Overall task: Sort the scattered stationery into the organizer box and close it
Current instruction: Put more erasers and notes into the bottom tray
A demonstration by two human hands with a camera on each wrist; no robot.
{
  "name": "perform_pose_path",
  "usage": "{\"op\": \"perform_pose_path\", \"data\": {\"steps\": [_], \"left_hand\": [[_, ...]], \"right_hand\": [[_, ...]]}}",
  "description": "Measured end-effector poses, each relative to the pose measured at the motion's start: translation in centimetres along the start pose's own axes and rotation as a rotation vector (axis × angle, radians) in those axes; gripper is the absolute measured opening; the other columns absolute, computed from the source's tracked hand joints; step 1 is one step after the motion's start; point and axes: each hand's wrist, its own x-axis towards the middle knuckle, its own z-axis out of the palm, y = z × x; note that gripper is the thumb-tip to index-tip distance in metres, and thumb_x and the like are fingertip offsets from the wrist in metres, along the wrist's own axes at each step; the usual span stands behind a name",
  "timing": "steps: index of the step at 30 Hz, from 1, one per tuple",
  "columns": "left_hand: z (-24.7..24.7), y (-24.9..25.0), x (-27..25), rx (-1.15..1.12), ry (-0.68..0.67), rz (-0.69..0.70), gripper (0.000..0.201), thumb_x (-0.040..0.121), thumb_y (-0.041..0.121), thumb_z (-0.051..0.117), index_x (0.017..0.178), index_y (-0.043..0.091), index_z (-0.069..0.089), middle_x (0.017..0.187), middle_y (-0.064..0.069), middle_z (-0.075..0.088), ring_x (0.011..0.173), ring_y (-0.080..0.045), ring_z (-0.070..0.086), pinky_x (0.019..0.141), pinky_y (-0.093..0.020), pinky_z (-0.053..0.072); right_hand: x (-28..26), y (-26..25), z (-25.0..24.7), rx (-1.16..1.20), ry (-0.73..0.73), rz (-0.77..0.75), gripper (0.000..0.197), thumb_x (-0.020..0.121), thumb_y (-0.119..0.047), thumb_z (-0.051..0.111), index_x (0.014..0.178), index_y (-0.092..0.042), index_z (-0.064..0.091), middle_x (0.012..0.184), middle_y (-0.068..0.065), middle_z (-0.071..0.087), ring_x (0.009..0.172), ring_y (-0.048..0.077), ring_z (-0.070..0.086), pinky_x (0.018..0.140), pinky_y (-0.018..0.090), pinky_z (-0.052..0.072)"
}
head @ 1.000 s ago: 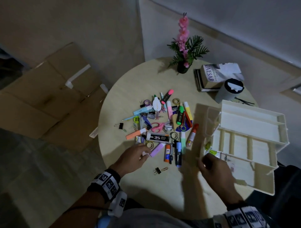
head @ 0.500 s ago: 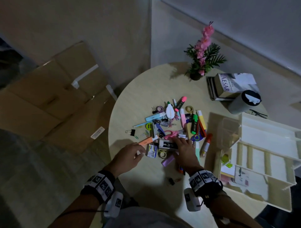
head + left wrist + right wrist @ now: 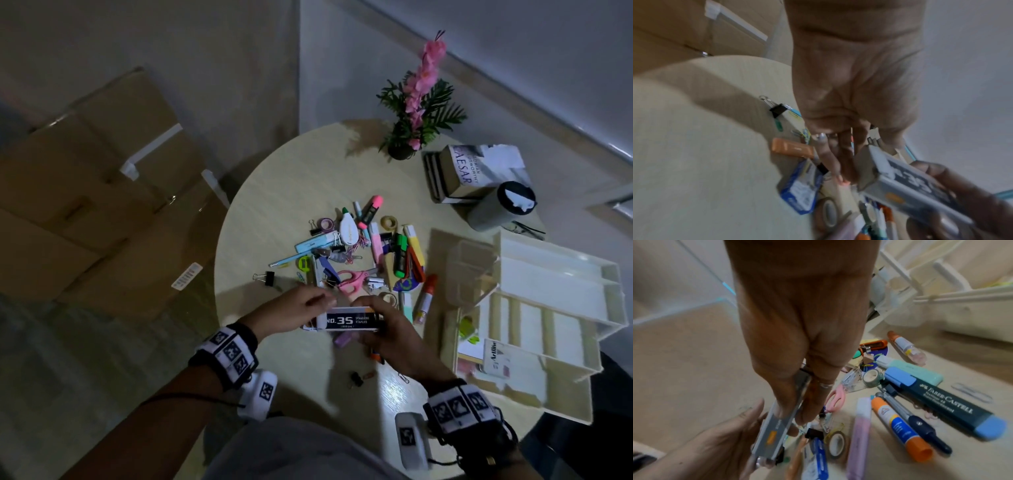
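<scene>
Head view shows the round desk with its curved edge running close behind both wrists, and a bare strip of desk lies between this edge and the pile of stationery. The staples box, marked "No. 35", is lifted just on the near side of the pile. The right hand grips it with curled fingers round its right end, and the left hand touches its left end with straight fingers. The organizer box stands open to the right of the pile, reaching the right edge of the desk, and a glue stick lies in the narrow lane between pile and box. Behind the pile the desk is bare up to a plant pot. Only the left wrist view shows what lies under the staples box: an orange eraser, a blue packet and a tape roll, all near one another. Only the right wrist view shows the blue highlighter with its brand name, a lilac highlighter and an orange-capped glue pen lying side by side, right of the staples box.
</scene>
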Motion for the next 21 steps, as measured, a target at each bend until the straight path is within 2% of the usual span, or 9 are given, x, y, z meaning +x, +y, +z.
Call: {"op": "perform_pose_path", "data": {"steps": [2, 4, 7, 9, 12, 14, 16, 18, 21], "left_hand": [[0.1, 1.0, 0.5, -0.088, -0.083, -0.011, 0.018, 0.106, 0.045, 0.056, 0.114, 0.043, 0.071, 0.098, 0.013, 0.073, 0.088, -0.009, 0.069, 0.077, -0.027, 0.055], [0.2, 1.5, 0.9, -0.165, -0.077, -0.025, 0.021, 0.105, 0.037, 0.061, 0.123, 0.036, 0.071, 0.099, 0.003, 0.074, 0.076, -0.016, 0.068, 0.067, -0.028, 0.055], [1.0, 2.0, 1.3, -0.287, -0.06, -0.043, 0.032, 0.106, 0.03, 0.061, 0.131, 0.011, 0.067, 0.098, -0.005, 0.072, 0.071, -0.015, 0.071, 0.067, -0.028, 0.059], [1.4, 2.4, 1.4, -0.277, -0.096, -0.057, 0.032, 0.106, 0.037, 0.058, 0.122, 0.012, 0.068, 0.094, -0.006, 0.074, 0.074, -0.017, 0.073, 0.073, -0.035, 0.062], [0.1, 2.4, 2.4, 0.058, -0.03, -0.023, 0.031, 0.106, 0.042, 0.056, 0.11, 0.014, 0.069, 0.095, -0.011, 0.075, 0.083, -0.025, 0.074, 0.081, -0.047, 0.062], [-1.7, 2.0, 3.4, 0.444, 0.124, 0.075, 0.02, 0.101, 0.014, 0.062, 0.119, 0.017, 0.07, 0.112, -0.006, 0.071, 0.097, -0.026, 0.07, 0.084, -0.045, 0.061], [-3.4, 1.6, 4.3, 0.741, 0.214, 0.132, 0.044, 0.09, -0.002, 0.065, 0.126, 0.022, 0.069, 0.123, -0.002, 0.064, 0.104, -0.024, 0.065, 0.085, -0.042, 0.058], [-4.6, 1.2, 5.0, 0.897, 0.199, 0.176, 0.05, 0.084, -0.006, 0.065, 0.126, 0.022, 0.069, 0.121, -0.003, 0.06, 0.103, -0.027, 0.062, 0.083, -0.044, 0.055], [-5.5, 1.0, 6.0, 1.035, 0.127, 0.268, 0.051, 0.076, -0.009, 0.07, 0.12, 0.017, 0.072, 0.113, -0.006, 0.06, 0.098, -0.03, 0.061, 0.078, -0.044, 0.054]], "right_hand": [[-0.4, -1.1, 0.0, 0.169, 0.002, 0.057, 0.041, 0.087, 0.009, 0.077, 0.121, -0.005, 0.059, 0.097, 0.007, 0.08, 0.089, 0.021, 0.078, 0.081, 0.03, 0.056], [-0.7, -1.6, -0.1, 0.332, 0.019, 0.083, 0.045, 0.093, 0.0, 0.075, 0.131, -0.009, 0.052, 0.103, 0.022, 0.078, 0.101, 0.041, 0.075, 0.091, 0.046, 0.056], [-0.2, -1.7, 0.0, 0.59, 0.17, 0.276, 0.047, 0.089, -0.017, 0.078, 0.129, -0.008, 0.056, 0.102, 0.023, 0.077, 0.093, 0.028, 0.077, 0.083, 0.032, 0.059], [0.5, -1.5, 0.5, 0.654, 0.224, 0.393, 0.029, 0.089, -0.021, 0.077, 0.108, -0.002, 0.065, 0.091, 0.016, 0.072, 0.077, 0.019, 0.07, 0.071, 0.025, 0.056], [0.9, -0.7, 0.9, 0.668, 0.302, 0.507, 0.012, 0.099, -0.012, 0.067, 0.096, 0.0, 0.067, 0.084, 0.014, 0.066, 0.073, 0.021, 0.063, 0.071, 0.029, 0.053], [0.5, 0.2, 0.7, 0.683, 0.349, 0.543, 0.023, 0.1, -0.015, 0.059, 0.107, 0.006, 0.067, 0.09, 0.019, 0.069, 0.08, 0.032, 0.063, 0.073, 0.041, 0.05], [-0.5, 0.9, 0.4, 0.751, 0.394, 0.581, 0.032, 0.1, -0.021, 0.053, 0.115, 0.006, 0.063, 0.094, 0.02, 0.066, 0.081, 0.036, 0.065, 0.074, 0.049, 0.044], [-1.8, 1.2, -0.2, 0.813, 0.39, 0.607, 0.031, 0.103, -0.024, 0.047, 0.118, -0.001, 0.063, 0.091, 0.017, 0.067, 0.073, 0.03, 0.068, 0.072, 0.043, 0.05], [-4.4, 1.8, -1.4, 0.777, 0.384, 0.621, 0.033, 0.108, -0.025, 0.042, 0.119, -0.005, 0.067, 0.082, 0.012, 0.068, 0.06, 0.021, 0.064, 0.049, 0.028, 0.049]]}}
